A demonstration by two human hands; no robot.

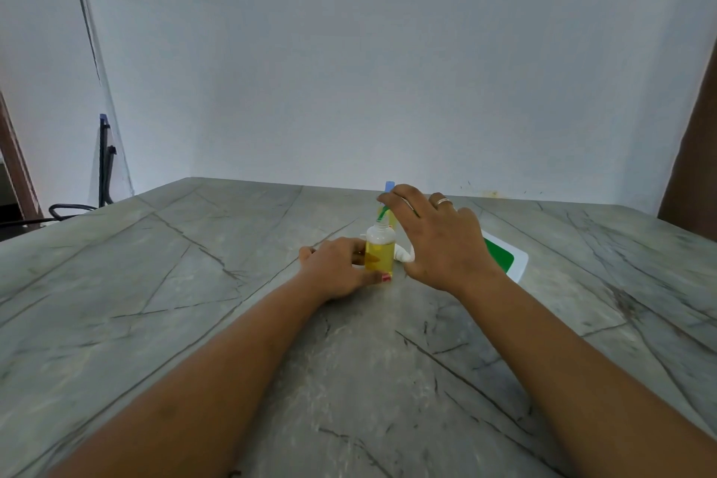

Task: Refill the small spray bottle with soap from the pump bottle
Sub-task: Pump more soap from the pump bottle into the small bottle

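Left hand (337, 268) clasps the small spray bottle (380, 252) upright on the table (194, 283), right hand (438, 241) spreads over the pump bottle (389, 186) behind, grip impossible to tell, so pump slowly, keeping the green spout (383, 213) in the neck.

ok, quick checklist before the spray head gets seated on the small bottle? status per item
1. Small spray bottle upright on the table: ok.
2. Left hand grips the bottle's body: ok.
3. Right hand holds the spray head above the neck: ok, though the thumb is hidden.
4. Green dip tube lined up with the bottle's mouth: ok. Whether its tip is inside: cannot tell.
5. Yellow soap fills most of the body: ok.
6. White-and-green container lying behind the right hand, closed and not leaking: cannot tell.
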